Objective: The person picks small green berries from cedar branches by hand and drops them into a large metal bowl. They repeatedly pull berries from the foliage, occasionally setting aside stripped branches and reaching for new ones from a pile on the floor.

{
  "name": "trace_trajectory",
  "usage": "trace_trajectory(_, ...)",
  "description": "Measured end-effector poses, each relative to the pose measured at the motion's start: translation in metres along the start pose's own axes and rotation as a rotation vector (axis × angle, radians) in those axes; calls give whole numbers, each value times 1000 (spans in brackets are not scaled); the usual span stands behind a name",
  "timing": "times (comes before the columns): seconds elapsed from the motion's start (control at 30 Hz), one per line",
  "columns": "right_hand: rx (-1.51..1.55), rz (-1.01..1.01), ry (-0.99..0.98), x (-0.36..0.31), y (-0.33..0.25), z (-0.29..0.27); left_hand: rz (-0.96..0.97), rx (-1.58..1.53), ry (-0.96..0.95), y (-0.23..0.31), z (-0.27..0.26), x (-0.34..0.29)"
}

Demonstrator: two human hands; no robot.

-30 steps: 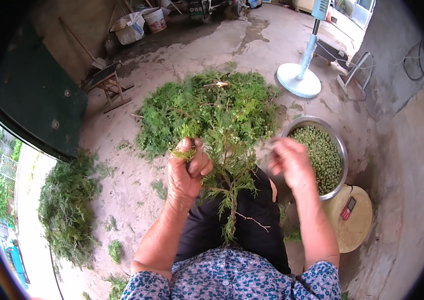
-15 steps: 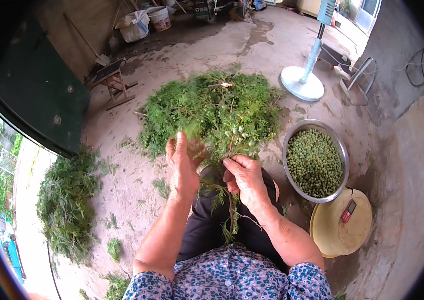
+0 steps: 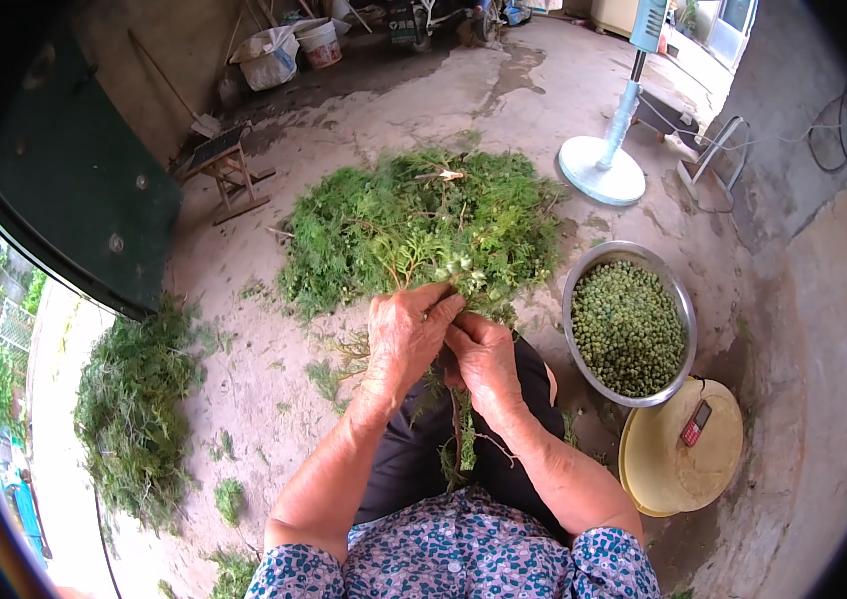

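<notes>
Over my lap, my right hand [image 3: 485, 361] is closed round a leafy conifer branch [image 3: 460, 429], whose brown stem hangs down between my knees. My left hand [image 3: 408, 334] meets it, its thumb and fingers pinched on a green sprig [image 3: 405, 262] of the same foliage. Pale green cones [image 3: 460, 270] cluster on the twig just beyond my fingertips. Ahead of my hands a large heap of cut green branches [image 3: 343, 215] lies on the floor. To the right stands a metal basin [image 3: 571, 324] holding many small green cones [image 3: 631, 324].
A yellow round lid or stool top [image 3: 663, 474] with a red phone [image 3: 696, 424] on it sits near right. Another foliage pile [image 3: 134, 419] lies left. A fan's round base [image 3: 601, 172] stands far right, a small wooden stool [image 3: 229, 170] far left, beside a dark green door [image 3: 74, 180].
My left hand has come in from the left to meet the right one and now pinches a sprig on the branch. My right hand stays almost in place.
</notes>
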State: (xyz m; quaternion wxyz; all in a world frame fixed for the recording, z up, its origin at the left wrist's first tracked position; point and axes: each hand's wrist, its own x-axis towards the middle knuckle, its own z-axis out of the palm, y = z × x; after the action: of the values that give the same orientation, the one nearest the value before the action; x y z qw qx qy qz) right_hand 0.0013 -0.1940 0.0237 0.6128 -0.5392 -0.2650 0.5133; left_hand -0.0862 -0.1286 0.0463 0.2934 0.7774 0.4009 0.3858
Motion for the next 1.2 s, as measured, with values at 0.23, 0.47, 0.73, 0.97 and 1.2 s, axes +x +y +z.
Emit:
trace_trajectory(0.23, -545, -360, 0, 1, 8, -35, -53, 70, -65, -4, 13, 0)
trace_trajectory(0.47, -544, -843, 317, 3, -28, -49, 38, 267, -87, 6, 12, -4)
trace_trajectory(0.73, -669, -960, 224, 17, -27, -39, 271, 380, -44, 12, 14, -10)
trace_trajectory(0.97, 332, -358, 101, 32, -42, -76, 242, 237, -26, 6, 6, -16)
trace_trajectory(1.2, 460, 111, -175, 24, -31, -62, 176, 126, -172, 11, 3, -14)
